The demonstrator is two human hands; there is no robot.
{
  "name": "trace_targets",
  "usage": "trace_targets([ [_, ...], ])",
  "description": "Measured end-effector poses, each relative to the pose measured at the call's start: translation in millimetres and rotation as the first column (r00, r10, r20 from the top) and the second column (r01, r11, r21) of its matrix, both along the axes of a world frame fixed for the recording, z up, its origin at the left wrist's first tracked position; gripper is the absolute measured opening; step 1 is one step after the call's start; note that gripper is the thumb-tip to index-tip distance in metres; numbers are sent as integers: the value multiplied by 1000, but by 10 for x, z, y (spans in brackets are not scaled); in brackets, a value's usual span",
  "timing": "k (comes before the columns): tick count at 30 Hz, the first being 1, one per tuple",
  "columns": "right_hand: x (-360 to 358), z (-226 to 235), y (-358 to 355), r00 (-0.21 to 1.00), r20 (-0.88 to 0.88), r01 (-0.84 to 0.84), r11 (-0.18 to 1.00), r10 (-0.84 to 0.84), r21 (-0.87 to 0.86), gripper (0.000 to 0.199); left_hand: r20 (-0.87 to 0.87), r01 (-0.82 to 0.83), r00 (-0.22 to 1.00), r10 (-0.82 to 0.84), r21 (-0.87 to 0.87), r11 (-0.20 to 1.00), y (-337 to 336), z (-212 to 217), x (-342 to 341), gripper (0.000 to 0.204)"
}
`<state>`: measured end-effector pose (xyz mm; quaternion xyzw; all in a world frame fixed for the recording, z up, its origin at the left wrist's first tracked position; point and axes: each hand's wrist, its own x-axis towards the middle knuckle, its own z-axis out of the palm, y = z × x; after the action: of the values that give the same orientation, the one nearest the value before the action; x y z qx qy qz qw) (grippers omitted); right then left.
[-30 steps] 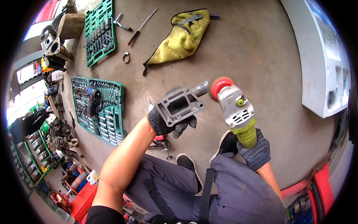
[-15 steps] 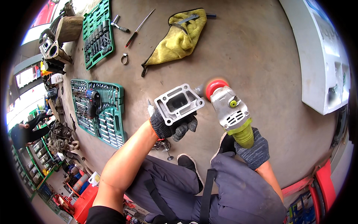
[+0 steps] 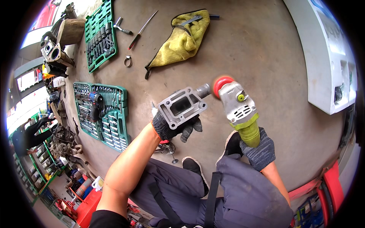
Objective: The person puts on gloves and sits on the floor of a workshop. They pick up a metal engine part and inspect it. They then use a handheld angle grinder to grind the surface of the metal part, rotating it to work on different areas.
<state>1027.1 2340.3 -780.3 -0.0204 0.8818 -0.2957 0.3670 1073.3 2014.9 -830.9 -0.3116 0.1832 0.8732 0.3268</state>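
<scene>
My left hand (image 3: pixel 170 124), in a dark grey knit glove, grips a silver cast-metal housing (image 3: pixel 170 113) from below. Its flat flange with bolt holes and a rectangular opening faces up, and a short round pipe stub points to the far right. In my gloved right hand (image 3: pixel 260 149) is an angle grinder (image 3: pixel 239 106) with a grey head and a yellow-green body. The grinder's red disc (image 3: pixel 222 84) is just right of the pipe stub, a small gap between them, and its rim looks blurred. My right fingers wrap the grinder body and are partly hidden.
On the floor lie two green socket sets (image 3: pixel 102 45), a drill (image 3: pixel 95 105), a screwdriver (image 3: pixel 143 29), a ratchet (image 3: pixel 122 27), a ring clamp (image 3: pixel 128 61) and a yellow cloth (image 3: pixel 184 40). White foam packaging (image 3: pixel 317 57) stands at right. My shoes are close below the grinder.
The housing has tilted in my left hand, so more of its pipe stub shows. The grinder has shifted slightly right, and its disc is seen more edge-on.
</scene>
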Motion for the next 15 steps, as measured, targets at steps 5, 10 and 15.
trace_targets([
  [5,39,-222,261,978,1,205,969,-207,-134,35,-16,21,1000,-22,-52,998,106,71,-91,58],
  [10,70,-318,336,919,184,372,922,-348,-111,49,15,13,1000,-11,-102,995,205,-467,131,51],
  [15,121,-386,449,918,165,380,919,-360,-108,50,170,-28,985,13,82,996,510,-692,176,50],
])
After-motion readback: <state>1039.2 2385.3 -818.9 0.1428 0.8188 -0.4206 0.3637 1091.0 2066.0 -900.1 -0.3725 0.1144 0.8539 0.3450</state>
